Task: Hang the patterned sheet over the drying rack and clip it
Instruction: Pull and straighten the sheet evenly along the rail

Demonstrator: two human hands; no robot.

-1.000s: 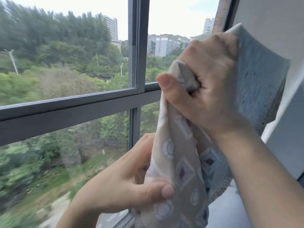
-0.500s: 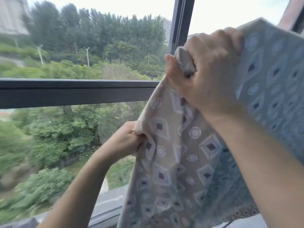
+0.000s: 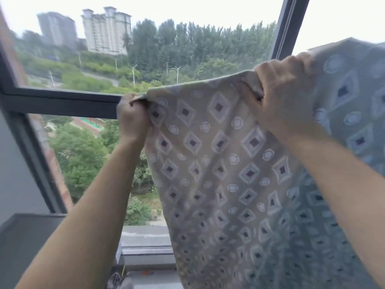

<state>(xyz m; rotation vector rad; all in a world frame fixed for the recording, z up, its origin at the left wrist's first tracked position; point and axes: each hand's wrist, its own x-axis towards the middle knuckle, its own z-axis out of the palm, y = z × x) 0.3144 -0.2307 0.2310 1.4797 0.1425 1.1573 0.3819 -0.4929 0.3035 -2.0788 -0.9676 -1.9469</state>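
Left hand: fingers curled tight round a bunched corner of the patterned sheet, knuckles toward the glass. Right hand: fist closed on the top edge further along, a gathered fold pinched under the thumb side. Both arms raised, forearms reaching up from below.

Between the two hands the top hem runs fairly taut, sloping up toward the right. Below it the sheet hangs as a flat panel, diamonds and circles on a beige ground. Right of the right hand more cloth rises higher and continues out of frame; whether that part is already over something cannot be told.

Behind the sheet: a dark window frame, trees and tower blocks beyond the glass, a grey sill low down. No drying rack and no clips in view from here.

Judgement: the step in hand looks like spreading the top edge ready to throw it over the rack. To do it well, keep the hem tight between the fists so it lands straight, shake out the bunched folds at each grip before letting go, and lay enough cloth over the far side that the sheet balances while one hand goes for a clip. Release only one hand at a time.
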